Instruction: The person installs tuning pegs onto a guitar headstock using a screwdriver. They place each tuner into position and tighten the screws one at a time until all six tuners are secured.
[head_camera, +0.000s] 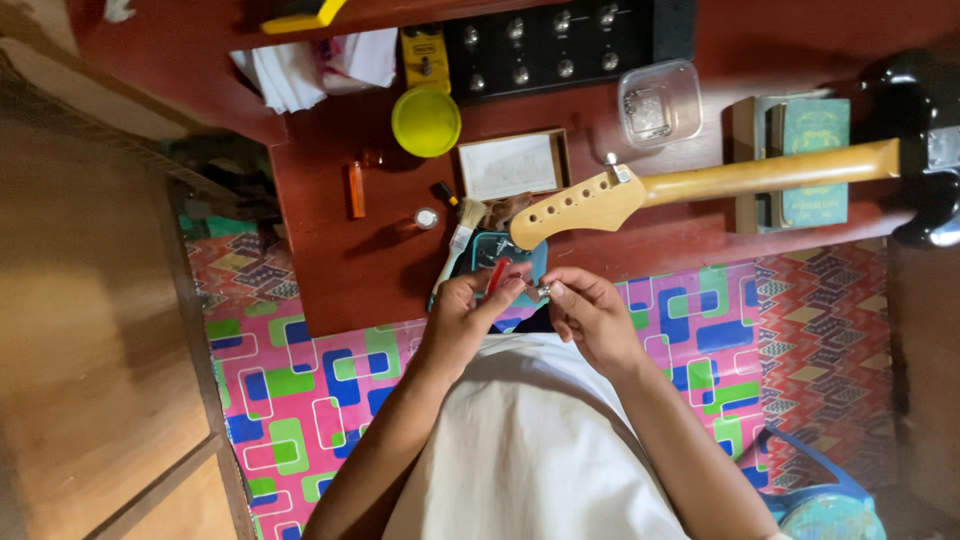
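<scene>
The left hand (468, 305) has its fingers (508, 288) clamped on a red-handled screwdriver (498, 275), whose tip points toward three o'clock at a small metal part (543, 289). That part is pinched between the fingers (558, 291) of the right hand (592, 310), so both hands meet just off the near edge of the red worktop (330, 260), above the person's white shirt (535, 440). At twelve o'clock from the hands, touching distance away, lies a small blue tray (535, 258), and over it the pale wooden guitar headstock (570, 205), with the neck (770, 172) running off toward three o'clock. A paintbrush (457, 245) lies at eleven o'clock. Farther up sit an open flat box (510, 165), a yellow lid (426, 121), a clear plastic tub (659, 103) and a black pedal board (545, 45). An orange lighter (356, 189) lies at ten o'clock. Below the worktop spreads a pink patterned floor mat (300, 390).
</scene>
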